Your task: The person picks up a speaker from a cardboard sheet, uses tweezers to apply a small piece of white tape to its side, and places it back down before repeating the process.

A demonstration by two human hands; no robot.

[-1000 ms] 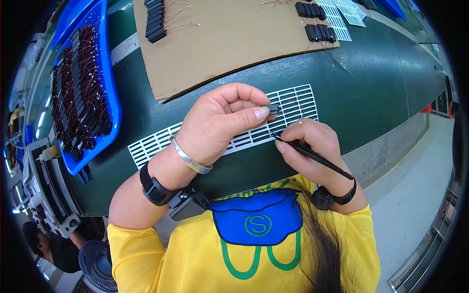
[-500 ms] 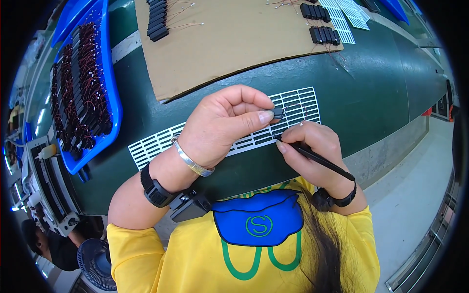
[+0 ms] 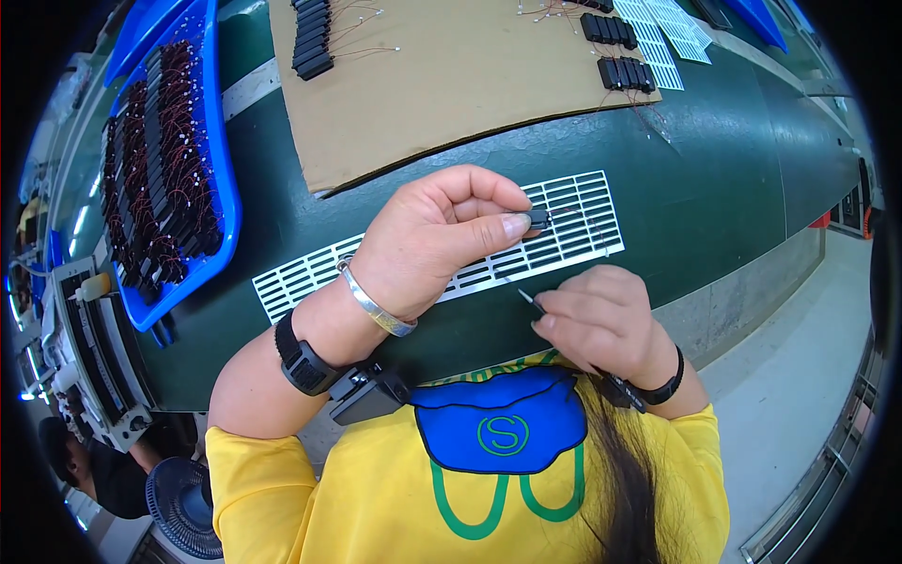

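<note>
My left hand (image 3: 423, 240) pinches a small black block-shaped part (image 3: 538, 219) between thumb and fingers, over the white slotted sheet (image 3: 584, 246). Thin wires trail from the part toward the sheet's right end. Lower and to the right, my right hand (image 3: 594, 315) is closed around black tweezers (image 3: 532, 301). Their fine tips point up and left, just off the sheet's near edge and apart from the part. Most of the tweezers' length is hidden by the fingers.
On the green table (image 3: 714, 207), a brown cardboard sheet (image 3: 423, 85) bears rows of black wired parts (image 3: 609, 30). A blue tray (image 3: 228, 211) full of similar parts stands at left. More white slotted sheets (image 3: 648, 42) lie at the far right.
My right hand has drawn the tweezers back from the part, toward my body, and turned over so the back of the hand shows. My left hand still holds the part almost unmoved.
</note>
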